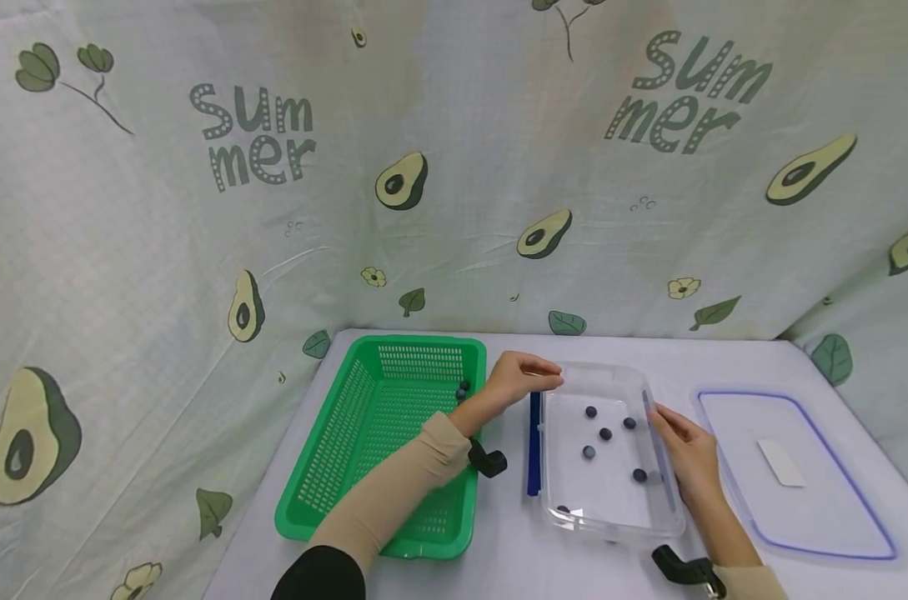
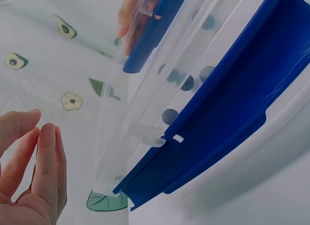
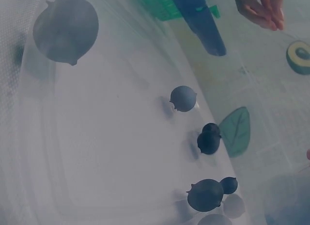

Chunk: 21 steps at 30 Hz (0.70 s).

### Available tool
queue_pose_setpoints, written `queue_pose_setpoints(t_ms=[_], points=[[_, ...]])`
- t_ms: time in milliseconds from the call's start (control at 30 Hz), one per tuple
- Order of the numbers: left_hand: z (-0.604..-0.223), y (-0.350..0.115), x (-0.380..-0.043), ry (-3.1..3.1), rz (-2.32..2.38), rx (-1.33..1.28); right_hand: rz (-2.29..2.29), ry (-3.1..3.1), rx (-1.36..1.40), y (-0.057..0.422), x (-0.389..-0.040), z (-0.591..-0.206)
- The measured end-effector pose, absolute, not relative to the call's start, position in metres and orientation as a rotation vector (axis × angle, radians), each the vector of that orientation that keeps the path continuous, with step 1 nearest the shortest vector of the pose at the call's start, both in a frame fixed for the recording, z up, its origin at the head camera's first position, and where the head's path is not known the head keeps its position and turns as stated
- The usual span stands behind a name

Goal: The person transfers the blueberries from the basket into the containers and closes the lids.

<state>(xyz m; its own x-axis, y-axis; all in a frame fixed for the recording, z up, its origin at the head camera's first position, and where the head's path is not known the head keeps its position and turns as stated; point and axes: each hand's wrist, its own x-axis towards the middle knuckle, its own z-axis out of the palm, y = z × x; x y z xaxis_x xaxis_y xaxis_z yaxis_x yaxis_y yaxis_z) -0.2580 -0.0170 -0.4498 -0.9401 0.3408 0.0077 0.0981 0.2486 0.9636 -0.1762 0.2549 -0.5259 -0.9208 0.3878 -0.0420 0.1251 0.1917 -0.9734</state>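
A clear plastic container (image 1: 611, 517) with a blue latch flap (image 1: 534, 446) along its left side holds several blueberries (image 1: 606, 434). My right hand (image 1: 689, 458) grips the container's right wall near the rim. At the far left corner of the container is my left hand (image 1: 524, 379), its thumb and fingers bent toward each other. In the left wrist view, a small gap shows between that thumb and the fingertips (image 2: 47, 133), with nothing in it. The right wrist view looks through the clear wall at the blueberries (image 3: 206, 195) on the container's floor.
A green plastic basket (image 1: 292, 508) stands to the left, with a few blueberries (image 1: 463, 390) at its right side, partly hidden by my left forearm. To the right lies a clear lid (image 1: 821, 500) with a blue rim and a white label. A printed cloth hangs behind the table.
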Motion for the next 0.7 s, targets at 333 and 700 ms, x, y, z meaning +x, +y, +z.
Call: queue_pose_setpoints(t_ms=[333,700], points=[[-0.44,-0.037,-0.263,2.252,1.865,0.404,1.795,-2.245,-0.465,0.255,-0.174,-0.527],[-0.429,-0.062,-0.268,2.157,2.029,0.401,1.806,-2.242,-0.498,0.256,-0.175,-0.528]])
